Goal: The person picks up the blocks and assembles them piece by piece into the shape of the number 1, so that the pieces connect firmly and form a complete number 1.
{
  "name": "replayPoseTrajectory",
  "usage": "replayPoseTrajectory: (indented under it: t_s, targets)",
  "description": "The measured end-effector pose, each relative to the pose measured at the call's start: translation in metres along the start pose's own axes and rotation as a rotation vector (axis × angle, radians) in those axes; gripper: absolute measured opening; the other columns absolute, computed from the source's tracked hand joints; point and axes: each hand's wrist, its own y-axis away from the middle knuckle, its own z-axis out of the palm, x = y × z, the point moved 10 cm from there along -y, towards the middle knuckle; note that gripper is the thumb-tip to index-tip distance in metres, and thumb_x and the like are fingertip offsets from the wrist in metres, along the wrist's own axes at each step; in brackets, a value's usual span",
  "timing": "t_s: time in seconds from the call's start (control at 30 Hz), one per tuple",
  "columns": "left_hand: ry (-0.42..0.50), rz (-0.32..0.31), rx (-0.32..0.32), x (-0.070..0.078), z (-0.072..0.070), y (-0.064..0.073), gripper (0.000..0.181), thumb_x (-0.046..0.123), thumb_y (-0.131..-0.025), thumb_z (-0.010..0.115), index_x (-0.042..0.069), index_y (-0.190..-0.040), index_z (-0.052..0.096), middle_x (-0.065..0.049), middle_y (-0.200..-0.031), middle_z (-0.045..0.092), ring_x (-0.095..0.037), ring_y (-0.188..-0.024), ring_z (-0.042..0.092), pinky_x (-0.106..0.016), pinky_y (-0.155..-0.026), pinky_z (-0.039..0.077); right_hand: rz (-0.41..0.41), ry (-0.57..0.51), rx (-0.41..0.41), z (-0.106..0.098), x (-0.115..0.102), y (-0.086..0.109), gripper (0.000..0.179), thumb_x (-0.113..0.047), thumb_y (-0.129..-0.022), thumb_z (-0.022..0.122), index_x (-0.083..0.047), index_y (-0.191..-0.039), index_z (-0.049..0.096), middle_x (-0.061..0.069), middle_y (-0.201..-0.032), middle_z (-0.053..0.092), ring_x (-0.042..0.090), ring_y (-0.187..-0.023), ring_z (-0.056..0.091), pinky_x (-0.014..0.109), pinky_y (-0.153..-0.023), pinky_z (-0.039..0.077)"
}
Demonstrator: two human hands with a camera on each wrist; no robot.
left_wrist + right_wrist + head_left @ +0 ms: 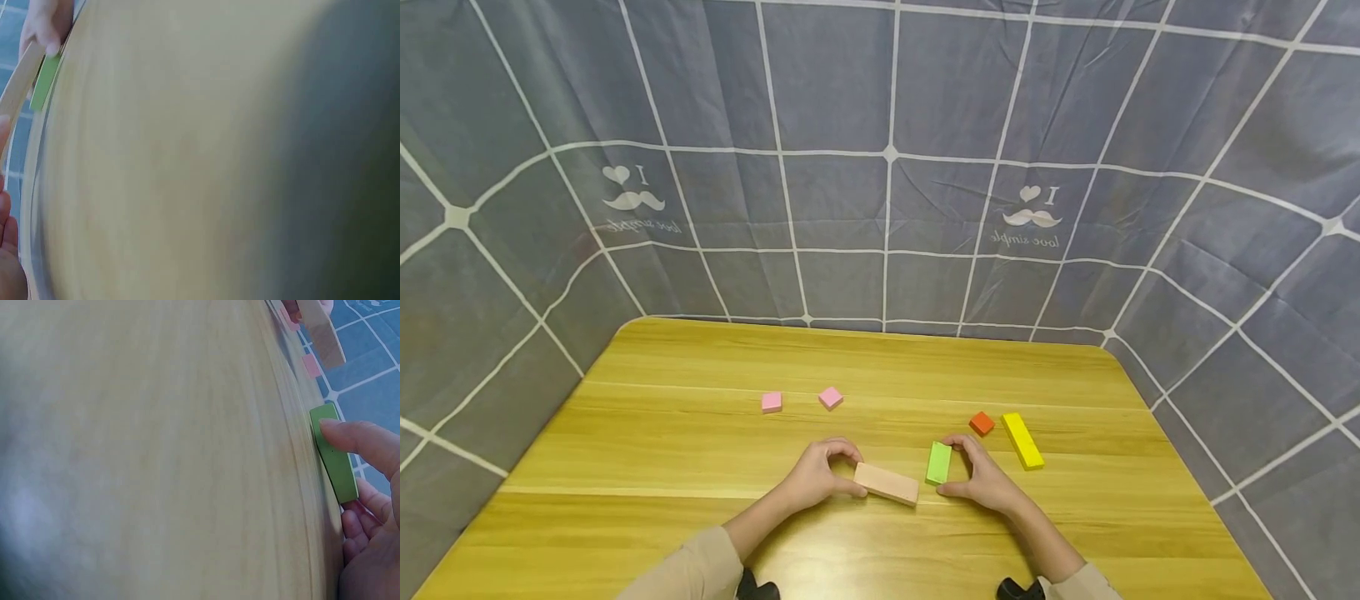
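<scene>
Of the two hands, the left hand (812, 479) pinches the plain wooden block (887, 485) at one end, between thumb and fingers, which seems to leave its length free toward the middle. The right hand (992, 485) pinches the green block (938, 462) end to end, thumb on the near end, so the long side facing the plain block stays uncovered; the two blocks are near each other but apart. Beyond the right hand, an orange-red block (982, 423) lies just beside a yellow block (1022, 442); beyond the left, two pink blocks (831, 398) lie apart on the surface (662, 433), perhaps spaced for elbow room. No writing is legible on the blocks. The gray curtain (835, 200) behind carries "I", a heart, a moustache and "love simple", printed twice, the lettering mirrored.
</scene>
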Motion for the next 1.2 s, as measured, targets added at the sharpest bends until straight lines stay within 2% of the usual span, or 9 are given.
replayPoseTrajectory:
  t_s: [0.27,0.47,0.67,0.93,1.2]
  targets:
    - [0.025,-0.035,0.053,-0.001,0.010,0.008,0.032,0.015,-0.062,0.084,0.009,-0.086,0.064,0.002,-0.087,0.060,-0.020,-0.086,0.055,-0.029,-0.082,0.044,-0.004,-0.025,0.000,-0.004,-0.031,0.007,0.061,-0.003,-0.070,0.076,0.006,-0.121,0.042,0.021,-0.121,0.042,0.038,-0.116,0.037,0.056,-0.100,0.023]
    - [-0.003,-0.034,0.070,-0.002,0.014,0.014,0.033,0.017,-0.062,0.084,0.009,-0.087,0.064,0.002,-0.088,0.060,-0.016,-0.085,0.055,-0.026,-0.080,0.045,0.002,0.009,0.009,0.000,-0.008,0.001,0.062,-0.007,-0.070,0.077,0.000,-0.122,0.043,0.015,-0.123,0.043,0.032,-0.117,0.038,0.052,-0.101,0.024]
    - [-0.002,-0.010,0.092,-0.001,0.017,0.019,0.033,0.018,-0.061,0.084,0.008,-0.086,0.064,0.001,-0.087,0.061,-0.016,-0.084,0.056,-0.027,-0.079,0.046,-0.012,-0.008,0.006,0.000,-0.018,0.003,0.062,-0.004,-0.070,0.077,0.004,-0.121,0.043,0.019,-0.121,0.043,0.037,-0.116,0.038,0.056,-0.099,0.023]
    - [-0.003,0.012,0.095,0.001,0.022,0.022,0.033,0.013,-0.061,0.084,0.007,-0.086,0.063,-0.001,-0.087,0.061,-0.013,-0.083,0.056,-0.025,-0.078,0.047,0.000,-0.002,-0.008,0.002,0.001,-0.001,0.064,-0.016,-0.070,0.079,-0.004,-0.122,0.044,0.012,-0.123,0.043,0.030,-0.116,0.038,0.051,-0.100,0.024]
    - [-0.051,0.037,0.090,0.002,0.025,0.022,0.033,0.012,-0.060,0.084,0.008,-0.085,0.062,0.000,-0.086,0.060,-0.010,-0.082,0.054,-0.023,-0.079,0.047,-0.002,-0.010,-0.001,0.000,0.003,-0.001,0.066,-0.021,-0.068,0.080,-0.006,-0.121,0.045,0.012,-0.122,0.044,0.030,-0.116,0.038,0.052,-0.100,0.024]
